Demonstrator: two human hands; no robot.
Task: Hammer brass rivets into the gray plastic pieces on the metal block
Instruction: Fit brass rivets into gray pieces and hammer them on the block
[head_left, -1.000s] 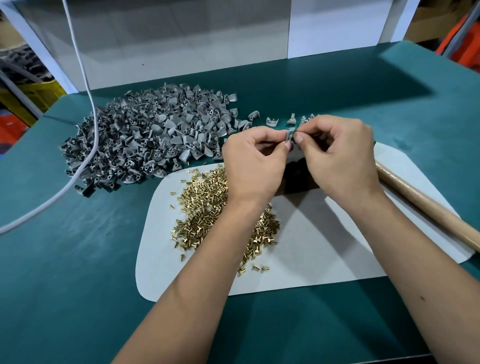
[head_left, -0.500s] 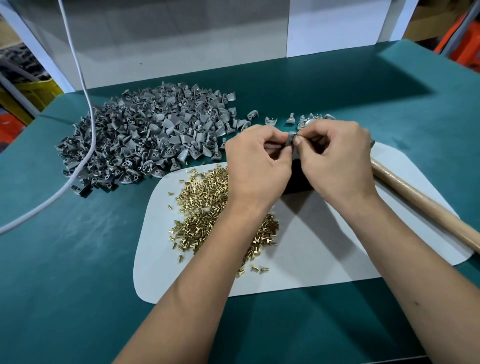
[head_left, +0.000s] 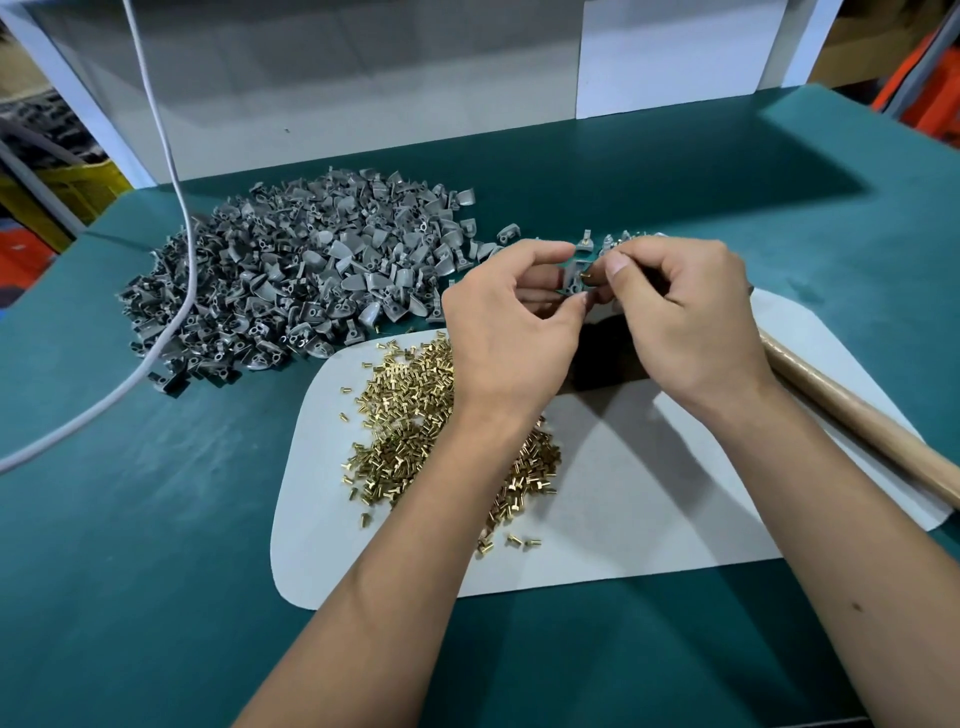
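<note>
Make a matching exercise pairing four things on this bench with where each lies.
Things:
1. heap of gray plastic pieces
2. heap of small brass rivets
3. long wooden handle
4. white cable

Places:
A. right edge of the white mat
B. draped over the gray heap
C. green table, left of the mat
D. left part of the mat

Pairs: 1-C, 2-D, 3-A, 4-B

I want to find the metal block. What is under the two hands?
Under the left hand and right hand a dark shape lies on the white mat; most is covered.
</note>
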